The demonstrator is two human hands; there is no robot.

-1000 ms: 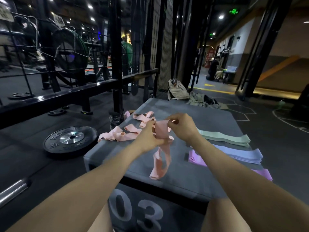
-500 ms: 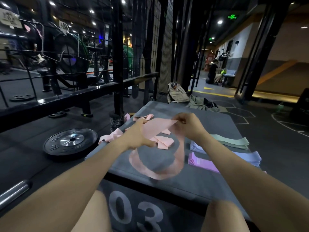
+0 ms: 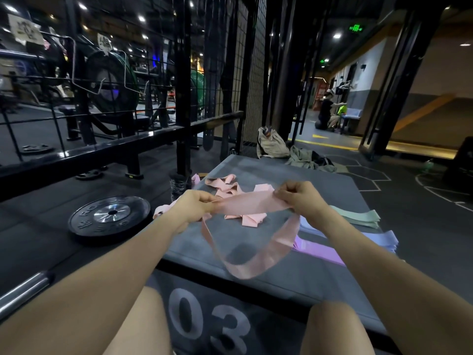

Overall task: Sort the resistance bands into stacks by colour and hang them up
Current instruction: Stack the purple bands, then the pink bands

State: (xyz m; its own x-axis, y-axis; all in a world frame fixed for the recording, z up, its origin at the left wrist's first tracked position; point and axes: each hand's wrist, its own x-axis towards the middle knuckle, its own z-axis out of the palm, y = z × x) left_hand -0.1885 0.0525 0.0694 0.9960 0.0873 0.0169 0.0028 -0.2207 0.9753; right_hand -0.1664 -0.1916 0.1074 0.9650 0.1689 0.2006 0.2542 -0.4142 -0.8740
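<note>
Hands meet over the grey padded box, whose top serves as the tabletop (image 3: pixel 320 272) and whose front face carries a large "03" cut off by the lower frame edge. The left hand (image 3: pixel 194 207) and the right hand (image 3: pixel 298 197) each pinch one end of a pale pink flat elastic resistance band (image 3: pixel 252 202), pulling its upper run flat between them while the lower run droops in a loop down to the tabletop; each grip is clenched on the band, with the fingertips themselves hidden behind the fabric.

Behind the held band lies a loose tangle of more pink bands (image 3: pixel 230 187); how many is hard to make out, and its left end is covered by the left wrist. Beside the right forearm sit three flat stacks: mint green bands (image 3: pixel 358 216) farthest, pale blue bands (image 3: pixel 381 239) nearer, and lilac-pink bands (image 3: pixel 322 251) nearest, all partly hidden by the arm.

On the floor to the left lies a black round weight plate (image 3: pixel 110 219), and a steel barbell end (image 3: pixel 23 290) is cut off at the frame edge.
</note>
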